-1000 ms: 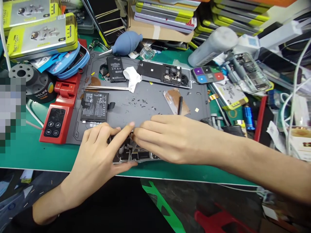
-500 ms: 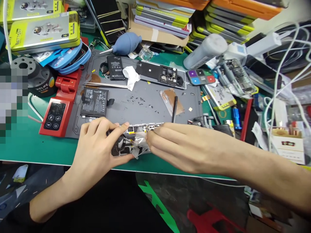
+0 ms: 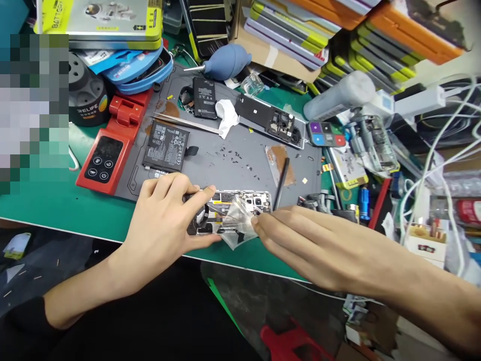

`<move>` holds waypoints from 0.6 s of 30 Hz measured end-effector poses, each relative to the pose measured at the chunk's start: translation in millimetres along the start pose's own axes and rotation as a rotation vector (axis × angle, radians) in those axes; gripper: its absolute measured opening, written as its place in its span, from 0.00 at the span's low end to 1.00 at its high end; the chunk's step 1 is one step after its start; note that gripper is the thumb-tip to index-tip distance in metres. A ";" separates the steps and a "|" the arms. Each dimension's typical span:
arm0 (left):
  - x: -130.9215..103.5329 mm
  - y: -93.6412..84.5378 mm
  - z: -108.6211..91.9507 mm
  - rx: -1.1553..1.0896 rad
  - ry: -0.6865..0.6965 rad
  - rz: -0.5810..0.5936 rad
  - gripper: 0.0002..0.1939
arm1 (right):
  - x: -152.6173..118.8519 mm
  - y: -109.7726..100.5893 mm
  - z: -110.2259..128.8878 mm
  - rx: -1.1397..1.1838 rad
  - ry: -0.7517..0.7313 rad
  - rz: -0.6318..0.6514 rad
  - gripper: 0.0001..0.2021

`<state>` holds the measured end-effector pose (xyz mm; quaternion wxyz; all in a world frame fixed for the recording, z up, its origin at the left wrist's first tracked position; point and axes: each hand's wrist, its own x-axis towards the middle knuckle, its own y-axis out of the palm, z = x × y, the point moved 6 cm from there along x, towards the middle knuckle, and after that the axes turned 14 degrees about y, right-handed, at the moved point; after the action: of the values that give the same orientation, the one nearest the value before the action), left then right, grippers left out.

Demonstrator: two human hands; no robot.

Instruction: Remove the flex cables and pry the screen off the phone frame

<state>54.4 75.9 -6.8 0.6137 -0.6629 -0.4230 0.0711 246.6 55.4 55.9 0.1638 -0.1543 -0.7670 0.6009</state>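
Near the front edge of the green bench [image 3: 48,178], a slim rectangular black-and-silver phone body with exposed circuitry [image 3: 221,199]: long axis running left to right, roughly along that edge, camera lenses [image 3: 259,202] toward the right end. Impossible to tell whether resting on the bench or lifted slightly above. Draped over the middle and past the near long side, a crumpled sheet of clear thin plastic [image 3: 239,226], spreading leftward and nearward from the right fingertips.

Nearer to the phone body, the left hand [image 3: 163,215]: wrapped around the left end, fingers at the far long side, thumb at the near one, gripping firmly by the look of it. At the sheet's right edge, the right hand [image 3: 300,241]: fingertips pinched together on the plastic, forearm reaching in from the right. Key relation, by judgement: phone anchored at left, plastic gripped at right, both holds opposed along the phone's long axis.

Just beyond the right end, a thin black stick [image 3: 281,184], slanting across a flat brown-and-clear piece [image 3: 277,159]. Farther out on the grey work mat [image 3: 210,168], a flat black rectangular battery [image 3: 166,148] beyond the left hand, then slender silver metal tweezers [image 3: 188,123] reaching to a crumpled white tissue [image 3: 227,118].
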 end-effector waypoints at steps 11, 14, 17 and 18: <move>1.1 1.2 -2.2 0.048 0.002 -0.015 0.45 | -9.8 -14.6 12.1 -0.090 -0.020 -0.034 0.17; 0.9 1.0 -2.5 0.063 -0.003 -0.018 0.46 | -9.1 -19.5 23.0 -0.173 -0.022 -0.047 0.22; 0.4 1.9 -2.7 0.066 -0.006 -0.013 0.44 | -7.9 -24.1 37.3 -0.271 -0.036 -0.013 0.26; 0.1 2.1 -2.6 0.065 -0.007 -0.012 0.44 | -7.4 -25.8 41.0 -0.294 -0.041 0.001 0.27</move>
<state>57.0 74.3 -8.0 0.6337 -0.6399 -0.4266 0.0835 234.3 10.6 71.2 0.1233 -0.1647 -0.8498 0.4854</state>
